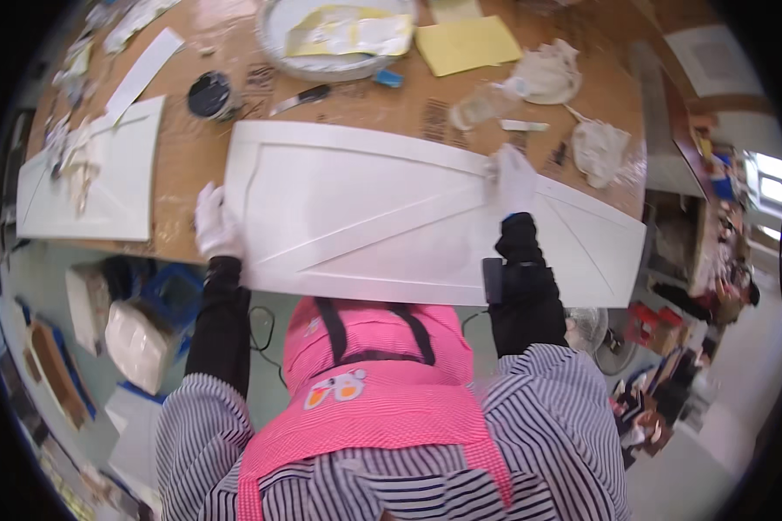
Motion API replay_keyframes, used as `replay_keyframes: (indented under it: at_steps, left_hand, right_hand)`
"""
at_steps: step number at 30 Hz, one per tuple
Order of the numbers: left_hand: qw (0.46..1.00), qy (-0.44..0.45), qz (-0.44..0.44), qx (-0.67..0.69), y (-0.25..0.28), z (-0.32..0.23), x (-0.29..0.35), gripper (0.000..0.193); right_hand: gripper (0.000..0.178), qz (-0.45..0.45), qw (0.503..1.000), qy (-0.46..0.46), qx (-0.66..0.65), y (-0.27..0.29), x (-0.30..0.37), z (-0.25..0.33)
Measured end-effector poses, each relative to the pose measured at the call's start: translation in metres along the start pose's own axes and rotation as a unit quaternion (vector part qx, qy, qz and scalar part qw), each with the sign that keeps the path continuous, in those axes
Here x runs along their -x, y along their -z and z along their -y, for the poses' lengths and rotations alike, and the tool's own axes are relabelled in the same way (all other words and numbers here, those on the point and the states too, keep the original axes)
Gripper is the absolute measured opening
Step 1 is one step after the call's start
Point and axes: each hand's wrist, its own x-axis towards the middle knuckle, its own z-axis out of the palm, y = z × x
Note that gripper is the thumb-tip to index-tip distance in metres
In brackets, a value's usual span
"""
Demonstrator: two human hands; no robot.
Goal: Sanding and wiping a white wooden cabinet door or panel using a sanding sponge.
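A long white panel (pixel 347 208) with raised frame strips and diagonal lines lies across the table's near edge. My left hand (pixel 215 222), in a white glove, holds the panel's left end, its fingers along the edge. On the right part of the panel rests my right hand (pixel 516 178), also white-gloved, with its fingers bent down near the far rim. Motion blur smears those fingers, and a small brownish thing beside them is unclear. Beyond the panel lie a knife-like scraper (pixel 301 99) with a dark handle and an open can (pixel 211 95) with dark contents.
Brown covering lies over the table (pixel 178 161). A smaller white panel (pixel 122 187) with a rag on it lies at left. Farther back are a white basin (pixel 274 52), yellow sheets (pixel 469 45), a clear bottle (pixel 478 107) and crumpled white cloths (pixel 552 74). Below right stands a fan (pixel 589 328).
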Motion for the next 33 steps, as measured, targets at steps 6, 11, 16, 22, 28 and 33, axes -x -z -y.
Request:
replay_keyframes:
  at_steps: [6, 11, 16, 22, 28, 33]
  left_hand:
    - [0.993, 0.064, 0.088, -0.055, 0.045, 0.008, 0.014, 0.036]
    - [0.965, 0.198, 0.085, -0.149, 0.08, 0.03, 0.067, 0.04]
    - [0.923, 0.286, 0.118, -0.229, 0.097, 0.001, 0.087, 0.042]
    - [0.917, 0.301, 0.113, -0.235, 0.11, -0.021, 0.071, 0.042]
    - [0.931, 0.287, 0.098, -0.202, 0.096, -0.085, 0.061, 0.042]
    - [0.944, 0.265, 0.066, -0.186, 0.122, -0.108, 0.092, 0.037]
  right_hand:
    - [0.082, -0.253, 0.911, -0.21, 0.248, 0.144, -0.095, -0.062]
    - [0.105, -0.172, 0.891, -0.294, 0.299, 0.192, -0.176, -0.146]
    - [0.064, -0.273, 0.948, -0.159, 0.024, 0.206, -0.185, -0.198]
    - [0.05, -0.191, 0.939, -0.122, 0.259, 0.25, -0.205, -0.126]
    - [0.061, -0.125, 0.977, 0.045, 0.169, 0.127, -0.286, -0.057]
    - [0.067, -0.108, 0.945, -0.014, 0.31, 0.076, -0.318, -0.093]
